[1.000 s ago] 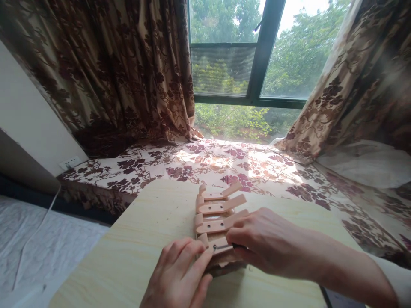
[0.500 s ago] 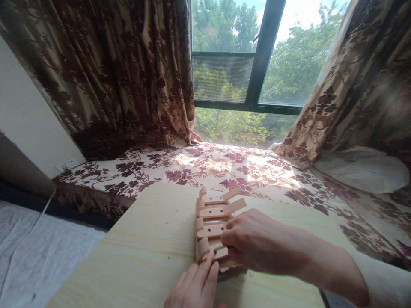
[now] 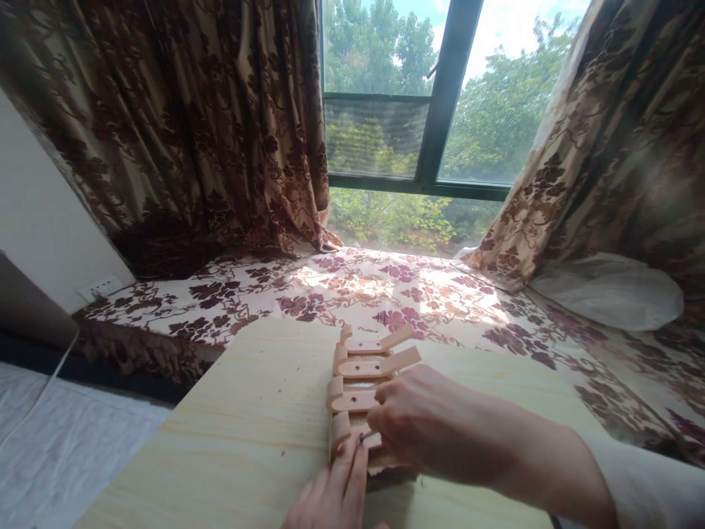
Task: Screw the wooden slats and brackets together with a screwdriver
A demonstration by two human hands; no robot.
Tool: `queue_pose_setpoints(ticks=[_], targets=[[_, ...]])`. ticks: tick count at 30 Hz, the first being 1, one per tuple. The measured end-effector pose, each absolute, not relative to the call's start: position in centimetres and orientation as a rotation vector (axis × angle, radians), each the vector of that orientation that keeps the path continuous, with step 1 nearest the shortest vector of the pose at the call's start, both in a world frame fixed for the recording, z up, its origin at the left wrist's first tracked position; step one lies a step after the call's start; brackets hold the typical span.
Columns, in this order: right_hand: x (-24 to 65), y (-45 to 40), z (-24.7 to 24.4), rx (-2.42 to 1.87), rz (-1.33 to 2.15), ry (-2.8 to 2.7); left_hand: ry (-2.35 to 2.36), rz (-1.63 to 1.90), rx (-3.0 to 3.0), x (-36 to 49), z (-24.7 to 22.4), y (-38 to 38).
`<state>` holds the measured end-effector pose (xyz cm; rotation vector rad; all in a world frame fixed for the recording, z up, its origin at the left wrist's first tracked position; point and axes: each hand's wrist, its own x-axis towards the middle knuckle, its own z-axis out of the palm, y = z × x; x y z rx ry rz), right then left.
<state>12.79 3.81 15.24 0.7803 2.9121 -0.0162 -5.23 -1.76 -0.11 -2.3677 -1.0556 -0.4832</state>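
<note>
On the pale wooden board (image 3: 236,411) lies an object with several light tan strap-like pieces (image 3: 358,368), each marked with small dark dots like screws or holes. My left hand (image 3: 333,488) rests its fingertips on the nearest piece, beside a small dark screw-like point. My right hand (image 3: 410,419) is curled at the right side of the same piece, its fingers pinched together. A thin item seems to be between those fingers, too small to name. Under the straps, the object's dark brown edge (image 3: 391,479) shows below my right hand.
Behind the board is a ledge with flowered cloth (image 3: 220,294). Patterned curtains (image 3: 247,132) hang on both sides of a window (image 3: 427,147). A clear plastic bag (image 3: 611,290) lies at the right. A white cable (image 3: 52,382) runs down at the left.
The view has shifted slightly. My right hand has moved a little to the left, closer to my left fingertips, and covers more of the nearest tan piece.
</note>
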Motion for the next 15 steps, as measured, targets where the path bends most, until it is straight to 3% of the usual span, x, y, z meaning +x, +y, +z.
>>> queue_pose_setpoints(ticks=[7, 15], targets=[[12.5, 4.1, 14.8, 0.732, 0.068, 3.044, -1.136, -0.769, -2.439, -5.6, 0.0, -1.3], [11.7, 4.3, 15.8, 0.701, 0.061, 2.917, -1.204, -0.744, -2.418, -5.3, -0.3, -1.5]])
